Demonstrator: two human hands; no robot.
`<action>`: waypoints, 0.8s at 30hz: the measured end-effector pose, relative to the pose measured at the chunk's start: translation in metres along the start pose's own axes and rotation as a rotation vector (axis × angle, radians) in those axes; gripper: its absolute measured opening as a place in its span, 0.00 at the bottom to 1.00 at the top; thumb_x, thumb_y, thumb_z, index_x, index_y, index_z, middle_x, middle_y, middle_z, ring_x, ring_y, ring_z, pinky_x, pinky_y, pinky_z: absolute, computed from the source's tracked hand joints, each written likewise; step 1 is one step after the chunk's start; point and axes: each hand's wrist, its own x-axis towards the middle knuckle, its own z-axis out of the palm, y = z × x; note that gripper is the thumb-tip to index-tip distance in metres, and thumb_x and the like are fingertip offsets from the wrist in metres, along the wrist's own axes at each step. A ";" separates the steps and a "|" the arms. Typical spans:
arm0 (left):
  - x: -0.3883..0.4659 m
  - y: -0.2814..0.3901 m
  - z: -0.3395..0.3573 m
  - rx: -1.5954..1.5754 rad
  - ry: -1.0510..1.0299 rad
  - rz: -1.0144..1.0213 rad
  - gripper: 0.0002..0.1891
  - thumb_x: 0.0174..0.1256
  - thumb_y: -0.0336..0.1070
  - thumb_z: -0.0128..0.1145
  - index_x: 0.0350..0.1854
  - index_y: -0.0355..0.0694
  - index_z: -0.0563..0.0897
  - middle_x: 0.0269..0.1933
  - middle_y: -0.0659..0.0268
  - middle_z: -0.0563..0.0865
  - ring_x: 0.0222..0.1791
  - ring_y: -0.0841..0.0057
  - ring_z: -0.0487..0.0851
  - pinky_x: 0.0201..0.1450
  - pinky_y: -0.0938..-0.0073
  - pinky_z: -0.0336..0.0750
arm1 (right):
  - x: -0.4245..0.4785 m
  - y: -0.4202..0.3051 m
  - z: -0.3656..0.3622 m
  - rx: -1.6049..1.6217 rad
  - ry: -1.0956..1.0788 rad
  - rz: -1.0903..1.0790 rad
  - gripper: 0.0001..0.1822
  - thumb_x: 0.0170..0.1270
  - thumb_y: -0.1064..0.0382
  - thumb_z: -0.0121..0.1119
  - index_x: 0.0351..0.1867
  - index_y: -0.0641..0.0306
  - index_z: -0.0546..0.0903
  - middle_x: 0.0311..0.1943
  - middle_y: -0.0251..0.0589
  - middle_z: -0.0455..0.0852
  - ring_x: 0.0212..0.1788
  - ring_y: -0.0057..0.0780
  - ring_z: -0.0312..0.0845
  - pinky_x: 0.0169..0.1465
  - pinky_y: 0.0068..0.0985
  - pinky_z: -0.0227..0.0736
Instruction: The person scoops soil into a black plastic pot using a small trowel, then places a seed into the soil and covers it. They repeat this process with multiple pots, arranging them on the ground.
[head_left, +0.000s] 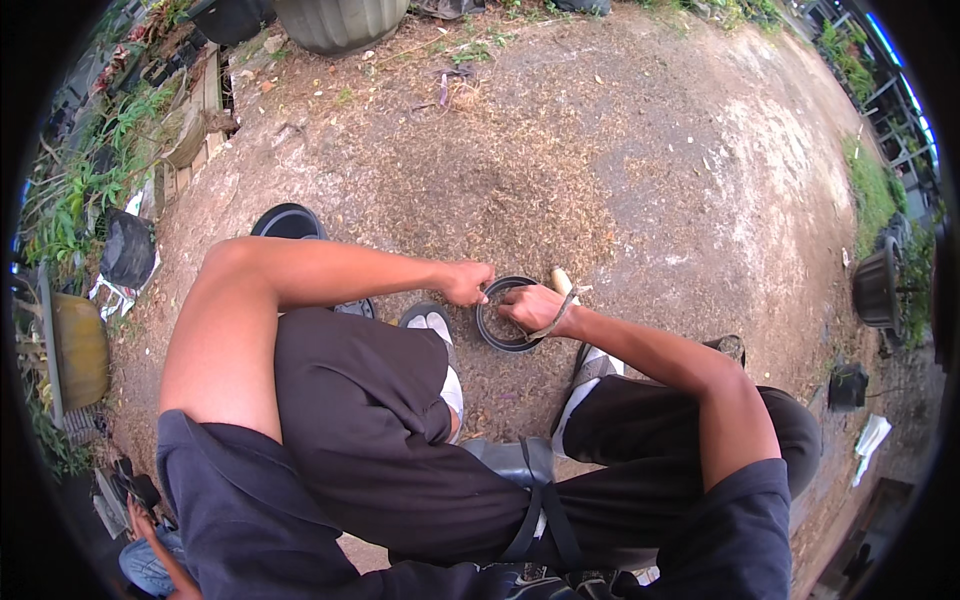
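Note:
A round black plastic pot (487, 330) rests on the ground between my feet, with brown loose material inside. At its left rim is my left hand (466, 283), thumb and fingertips closed on the edge. My right hand (531, 306) reaches into the pot from the right, its fingers curled down and partly hidden. Across the right wrist runs a curved grey-brown strip (553, 322); I cannot tell whether it is a stem or a blade. Just beyond that wrist a pale, wooden-looking handle (560, 280) shows.
More black pots (289, 223) stand beyond my left forearm. Dry brown chaff (510, 180) covers the ground ahead. A large ribbed planter (341, 26) is at the far edge, a yellowish planter (79, 349) at left, a dark planter (876, 289) at right. Another person's hand (139, 517) shows lower left.

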 end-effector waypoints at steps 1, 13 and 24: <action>-0.001 0.000 0.000 0.000 -0.002 -0.003 0.24 0.76 0.42 0.66 0.64 0.34 0.75 0.41 0.56 0.91 0.46 0.64 0.90 0.48 0.60 0.82 | 0.002 0.000 -0.001 0.002 -0.017 0.012 0.09 0.61 0.66 0.59 0.41 0.65 0.85 0.34 0.48 0.87 0.41 0.49 0.90 0.42 0.42 0.85; 0.001 0.001 -0.001 -0.024 -0.016 -0.021 0.22 0.76 0.40 0.66 0.63 0.34 0.75 0.41 0.56 0.91 0.44 0.66 0.90 0.46 0.60 0.82 | 0.007 0.002 0.010 -0.027 0.036 0.050 0.09 0.62 0.66 0.58 0.39 0.69 0.85 0.37 0.52 0.88 0.44 0.50 0.89 0.45 0.43 0.85; -0.001 0.002 -0.003 -0.090 -0.055 -0.053 0.22 0.75 0.39 0.67 0.62 0.34 0.73 0.38 0.59 0.91 0.42 0.68 0.90 0.43 0.62 0.81 | 0.009 0.005 -0.003 0.014 -0.148 0.062 0.07 0.55 0.67 0.61 0.29 0.71 0.83 0.32 0.57 0.87 0.37 0.54 0.88 0.43 0.45 0.83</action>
